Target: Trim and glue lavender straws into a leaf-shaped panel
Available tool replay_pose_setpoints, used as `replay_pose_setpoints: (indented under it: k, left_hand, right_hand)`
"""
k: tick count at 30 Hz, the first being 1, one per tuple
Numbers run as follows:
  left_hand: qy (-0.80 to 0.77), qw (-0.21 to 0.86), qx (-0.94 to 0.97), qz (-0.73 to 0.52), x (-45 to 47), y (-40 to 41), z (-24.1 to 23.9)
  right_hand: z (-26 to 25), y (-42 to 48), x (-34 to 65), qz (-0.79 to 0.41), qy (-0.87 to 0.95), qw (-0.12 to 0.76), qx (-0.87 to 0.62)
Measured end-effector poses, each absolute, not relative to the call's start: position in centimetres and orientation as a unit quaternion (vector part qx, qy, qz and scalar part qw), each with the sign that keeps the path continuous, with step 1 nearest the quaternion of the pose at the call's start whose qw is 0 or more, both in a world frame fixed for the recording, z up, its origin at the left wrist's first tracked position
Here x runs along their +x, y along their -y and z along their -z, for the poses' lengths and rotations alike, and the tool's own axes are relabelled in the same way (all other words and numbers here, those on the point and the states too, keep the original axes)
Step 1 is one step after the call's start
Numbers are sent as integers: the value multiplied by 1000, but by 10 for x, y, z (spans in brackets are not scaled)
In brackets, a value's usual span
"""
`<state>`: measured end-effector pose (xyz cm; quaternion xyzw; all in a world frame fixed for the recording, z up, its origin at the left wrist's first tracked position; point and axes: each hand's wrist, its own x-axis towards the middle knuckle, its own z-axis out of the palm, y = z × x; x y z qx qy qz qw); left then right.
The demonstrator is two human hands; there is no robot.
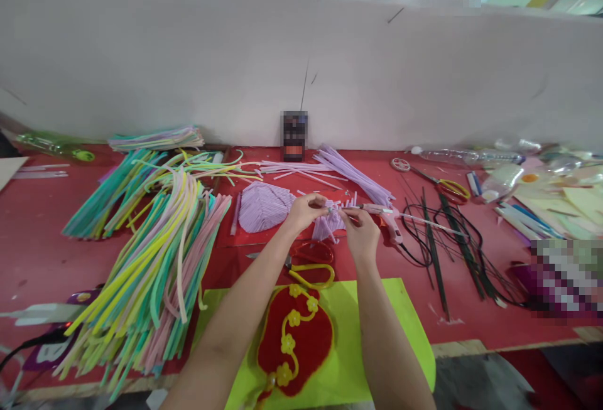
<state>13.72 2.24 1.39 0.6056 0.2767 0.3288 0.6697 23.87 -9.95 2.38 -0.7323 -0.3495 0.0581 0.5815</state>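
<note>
Both hands meet over the middle of the table. My left hand (308, 209) is closed in a pinch, and so is my right hand (362, 229). Something small and thin spans the gap between the fingertips; its kind is too small to tell. Just below them lies a cluster of short lilac pipe cleaner pieces (325, 228). To the left is a flat leaf-shaped panel of lilac pipe cleaners (264, 206). A pink glue gun (392, 226) with a glue stick in its back lies right beside my right hand. Scissors with yellow handles (313, 275) and a red-handled pair (320, 251) lie under my wrists.
Bundles of coloured pipe cleaners (141, 259) cover the left side. Loose lilac pipe cleaners (355, 174) lie behind my hands. Black cable and dark rods (436, 259), more scissors (452, 190) and plastic bottles (452, 156) occupy the right. A red piece with yellow flowers (311, 341) lies in front.
</note>
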Motion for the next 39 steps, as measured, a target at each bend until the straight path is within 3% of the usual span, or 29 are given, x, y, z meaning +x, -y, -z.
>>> replay_pose_setpoints:
  k: [9, 15, 21, 24, 31, 39]
  left_hand:
    - [-350, 637, 572, -380, 109, -48, -29]
    - [-343, 660, 532, -404, 101, -55, -33]
    - [-350, 658, 535, -399, 103, -55, -33]
    - [-349, 653, 540, -401, 103, -56, -32]
    - [-338, 659, 541, -399, 101, -55, -31]
    - [-337, 666, 536, -393, 101, -52, -35]
  right_hand:
    - [-23, 103, 257, 29, 322, 630, -706]
    - [-21, 97, 243, 9, 401, 590, -700]
    - [-31, 102, 226, 48, 411, 616, -671]
    - [-32, 103, 229, 43, 440, 581, -683]
    - [-6, 103, 254, -46, 443, 401, -801]
    - [10, 97, 258, 6, 456, 391, -800]
